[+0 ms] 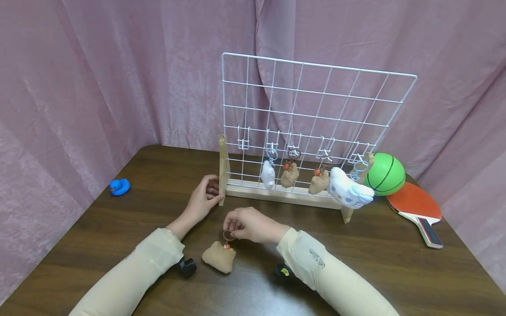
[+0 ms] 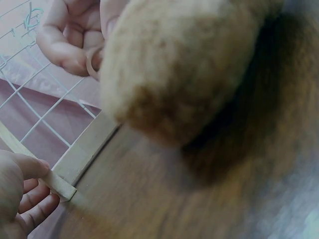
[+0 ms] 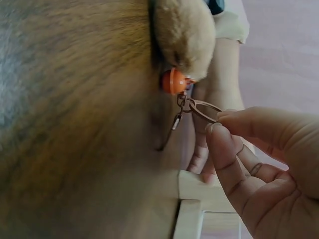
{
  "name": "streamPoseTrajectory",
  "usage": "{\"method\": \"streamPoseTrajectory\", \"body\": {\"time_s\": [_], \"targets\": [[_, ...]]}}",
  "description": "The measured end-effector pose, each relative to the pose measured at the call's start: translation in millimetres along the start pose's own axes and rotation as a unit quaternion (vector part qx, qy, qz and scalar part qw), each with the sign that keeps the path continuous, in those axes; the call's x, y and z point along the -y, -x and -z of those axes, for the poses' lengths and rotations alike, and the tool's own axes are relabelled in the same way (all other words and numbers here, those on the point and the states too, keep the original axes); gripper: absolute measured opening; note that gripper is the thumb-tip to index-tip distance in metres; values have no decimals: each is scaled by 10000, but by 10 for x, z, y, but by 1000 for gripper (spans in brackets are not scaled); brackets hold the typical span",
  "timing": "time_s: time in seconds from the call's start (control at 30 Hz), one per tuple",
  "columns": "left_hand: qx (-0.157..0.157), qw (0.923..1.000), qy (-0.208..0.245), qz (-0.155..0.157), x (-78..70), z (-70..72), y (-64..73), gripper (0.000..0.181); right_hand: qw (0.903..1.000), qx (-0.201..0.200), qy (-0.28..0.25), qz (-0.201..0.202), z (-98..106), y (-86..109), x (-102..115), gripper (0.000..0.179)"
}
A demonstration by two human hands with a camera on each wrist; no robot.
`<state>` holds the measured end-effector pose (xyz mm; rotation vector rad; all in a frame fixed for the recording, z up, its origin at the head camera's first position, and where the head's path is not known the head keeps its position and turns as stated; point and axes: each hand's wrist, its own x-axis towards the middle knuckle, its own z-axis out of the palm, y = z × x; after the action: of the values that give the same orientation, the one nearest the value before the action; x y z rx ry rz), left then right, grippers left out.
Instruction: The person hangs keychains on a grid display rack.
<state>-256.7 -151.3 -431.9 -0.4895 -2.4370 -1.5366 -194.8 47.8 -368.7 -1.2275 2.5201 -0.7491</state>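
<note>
My right hand (image 1: 253, 224) pinches the metal ring of a brown plush keychain (image 1: 219, 258) between thumb and forefinger. The plush hangs below the ring at the table's surface; an orange bell (image 3: 173, 81) sits between the two. At the left end of a white wire display rack (image 1: 282, 195), my left hand (image 1: 200, 199) grips the wooden foot, thumb in front and fingers behind. From hooks on the rack hang a small white plush (image 1: 268, 174), a brown plush (image 1: 290, 175), another brown plush (image 1: 318, 182) and a larger white-and-blue plush (image 1: 349, 189). The leftmost hook (image 1: 243, 144) carries nothing.
A green ball (image 1: 385, 174) rests against the rack's right end. Beside it lies an orange table tennis paddle (image 1: 415, 204). On the far left of the brown table (image 1: 166, 175) stands a blue toy duck (image 1: 120, 187). Pink curtains (image 1: 118, 66) hang behind.
</note>
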Motion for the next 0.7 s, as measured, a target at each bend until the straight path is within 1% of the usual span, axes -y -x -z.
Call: {"method": "streamPoseTrajectory", "body": {"time_s": [0.23,0.7], "targets": [[-7,10000,67,72,-19,-2,6,54,10000,-62,18,64,107,62,61,13],[20,9999,114,82,10,-11,-5,53,9980,-113,449,431,362,217,222,13]]}}
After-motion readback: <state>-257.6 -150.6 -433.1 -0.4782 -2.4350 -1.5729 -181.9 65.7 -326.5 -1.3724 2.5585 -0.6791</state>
